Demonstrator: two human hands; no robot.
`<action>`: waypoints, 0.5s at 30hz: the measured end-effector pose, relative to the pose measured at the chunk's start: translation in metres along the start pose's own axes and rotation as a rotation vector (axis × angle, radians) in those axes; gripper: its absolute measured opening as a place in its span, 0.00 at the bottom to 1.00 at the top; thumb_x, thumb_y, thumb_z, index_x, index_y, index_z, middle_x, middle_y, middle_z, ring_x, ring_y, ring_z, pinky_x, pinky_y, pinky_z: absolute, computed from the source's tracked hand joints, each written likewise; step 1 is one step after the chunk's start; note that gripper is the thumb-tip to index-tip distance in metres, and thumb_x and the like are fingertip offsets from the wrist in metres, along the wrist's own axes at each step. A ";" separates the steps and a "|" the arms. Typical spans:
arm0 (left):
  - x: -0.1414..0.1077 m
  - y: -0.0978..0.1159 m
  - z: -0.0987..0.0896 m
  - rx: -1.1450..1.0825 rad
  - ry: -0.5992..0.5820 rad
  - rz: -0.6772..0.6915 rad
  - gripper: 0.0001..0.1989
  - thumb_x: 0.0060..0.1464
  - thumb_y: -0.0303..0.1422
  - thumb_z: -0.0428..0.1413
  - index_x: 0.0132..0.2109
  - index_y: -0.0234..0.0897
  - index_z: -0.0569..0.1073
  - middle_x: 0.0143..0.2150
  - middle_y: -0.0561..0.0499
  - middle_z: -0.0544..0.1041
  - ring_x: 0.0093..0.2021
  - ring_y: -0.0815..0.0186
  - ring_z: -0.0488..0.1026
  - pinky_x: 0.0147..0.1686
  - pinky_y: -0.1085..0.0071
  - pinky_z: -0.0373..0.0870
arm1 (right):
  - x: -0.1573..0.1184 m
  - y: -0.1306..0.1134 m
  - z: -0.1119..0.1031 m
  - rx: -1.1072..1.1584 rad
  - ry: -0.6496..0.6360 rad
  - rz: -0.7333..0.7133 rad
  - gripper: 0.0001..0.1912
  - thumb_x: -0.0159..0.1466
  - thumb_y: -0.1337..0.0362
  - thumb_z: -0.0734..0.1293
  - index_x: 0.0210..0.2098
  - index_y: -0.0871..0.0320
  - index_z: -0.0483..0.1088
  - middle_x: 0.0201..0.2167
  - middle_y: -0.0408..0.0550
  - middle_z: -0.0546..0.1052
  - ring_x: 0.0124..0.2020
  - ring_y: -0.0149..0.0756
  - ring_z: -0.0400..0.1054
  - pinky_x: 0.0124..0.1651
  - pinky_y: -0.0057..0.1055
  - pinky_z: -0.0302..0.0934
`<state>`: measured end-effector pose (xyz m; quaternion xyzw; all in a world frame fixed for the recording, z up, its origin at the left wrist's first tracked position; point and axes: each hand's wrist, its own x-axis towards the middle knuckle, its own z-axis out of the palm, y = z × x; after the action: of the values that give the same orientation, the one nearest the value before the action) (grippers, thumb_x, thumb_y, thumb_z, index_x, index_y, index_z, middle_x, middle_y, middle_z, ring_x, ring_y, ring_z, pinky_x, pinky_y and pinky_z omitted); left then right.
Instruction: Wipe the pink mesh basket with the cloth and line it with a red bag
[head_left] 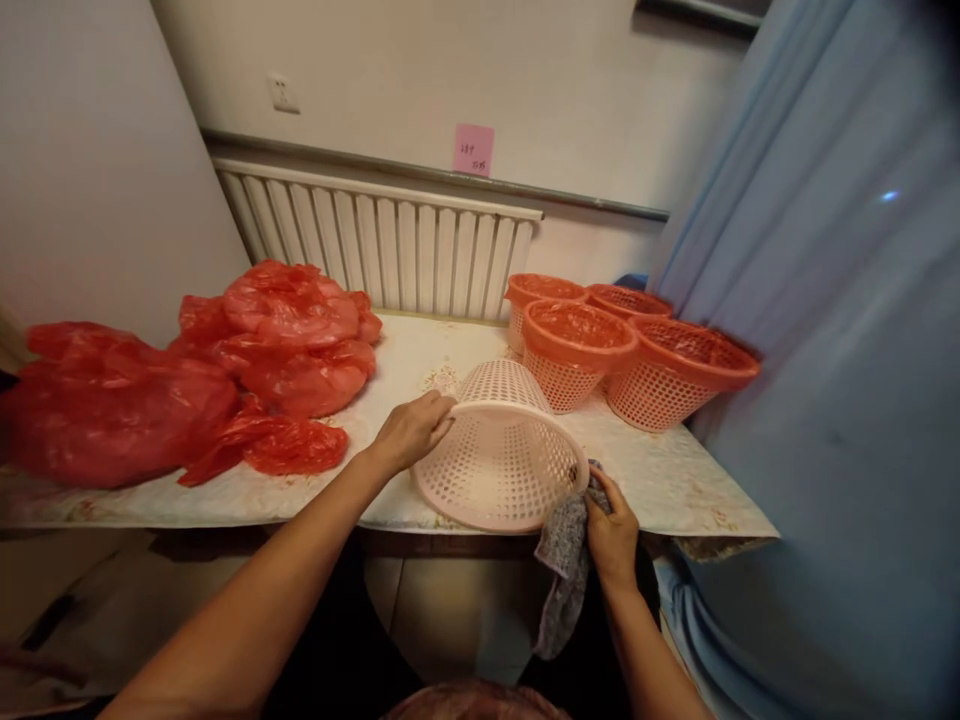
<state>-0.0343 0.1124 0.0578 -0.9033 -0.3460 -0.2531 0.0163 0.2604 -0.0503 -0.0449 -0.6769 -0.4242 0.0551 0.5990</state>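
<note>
A pale pink perforated plastic basket point(487, 470) lies on its side at the table's front edge, its mouth facing me. My left hand point(414, 428) is closed on the upper left of its rim. In my right hand point(611, 525) is a grey cloth point(564, 560), gripped at the basket's right rim; the rest of the cloth hangs below the table edge. Part of the cloth is hidden behind my right fingers, so I cannot tell whether they also touch the rim.
Several baskets lined with red plastic bags point(577, 345) stand at the back right. Filled red plastic bags point(292, 330) are heaped on the left of the white-covered table point(705, 490). A radiator point(420, 250) is behind, a blue curtain point(825, 300) on the right.
</note>
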 end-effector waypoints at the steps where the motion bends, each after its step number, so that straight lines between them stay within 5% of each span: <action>1: -0.006 0.004 0.000 -0.014 0.005 0.019 0.10 0.61 0.32 0.48 0.47 0.40 0.71 0.42 0.48 0.75 0.40 0.62 0.74 0.42 0.68 0.71 | 0.004 0.001 -0.003 0.008 0.074 0.056 0.24 0.55 0.59 0.63 0.50 0.59 0.73 0.51 0.55 0.75 0.55 0.47 0.67 0.62 0.47 0.55; 4: -0.021 0.017 0.006 -0.058 0.121 -0.045 0.15 0.61 0.29 0.47 0.53 0.39 0.68 0.47 0.47 0.77 0.47 0.62 0.75 0.46 0.68 0.71 | 0.012 -0.007 -0.012 0.056 0.324 0.183 0.25 0.54 0.59 0.65 0.49 0.61 0.73 0.49 0.55 0.75 0.54 0.48 0.67 0.61 0.47 0.55; 6: -0.028 0.026 0.014 -0.063 0.217 -0.142 0.17 0.61 0.27 0.46 0.56 0.36 0.67 0.50 0.44 0.77 0.49 0.61 0.75 0.48 0.66 0.71 | 0.012 -0.021 -0.017 0.124 0.371 0.205 0.24 0.54 0.59 0.65 0.49 0.60 0.73 0.50 0.54 0.75 0.54 0.47 0.67 0.60 0.46 0.55; 10: -0.036 0.051 0.030 -0.100 0.287 -0.226 0.18 0.60 0.27 0.47 0.56 0.34 0.67 0.49 0.42 0.77 0.47 0.59 0.76 0.46 0.64 0.73 | 0.002 -0.049 -0.018 0.239 0.125 0.194 0.23 0.54 0.59 0.68 0.49 0.56 0.73 0.50 0.50 0.75 0.52 0.44 0.67 0.58 0.44 0.57; 15: -0.049 0.083 0.044 -0.377 0.281 -0.066 0.17 0.63 0.31 0.48 0.58 0.35 0.65 0.51 0.42 0.75 0.51 0.60 0.73 0.51 0.65 0.70 | 0.006 -0.051 0.005 0.387 -0.101 0.238 0.23 0.52 0.59 0.69 0.46 0.57 0.75 0.44 0.49 0.77 0.45 0.41 0.71 0.52 0.39 0.62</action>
<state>0.0071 0.0275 0.0082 -0.8343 -0.3165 -0.4370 -0.1129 0.2354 -0.0465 -0.0004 -0.5909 -0.3525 0.2397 0.6850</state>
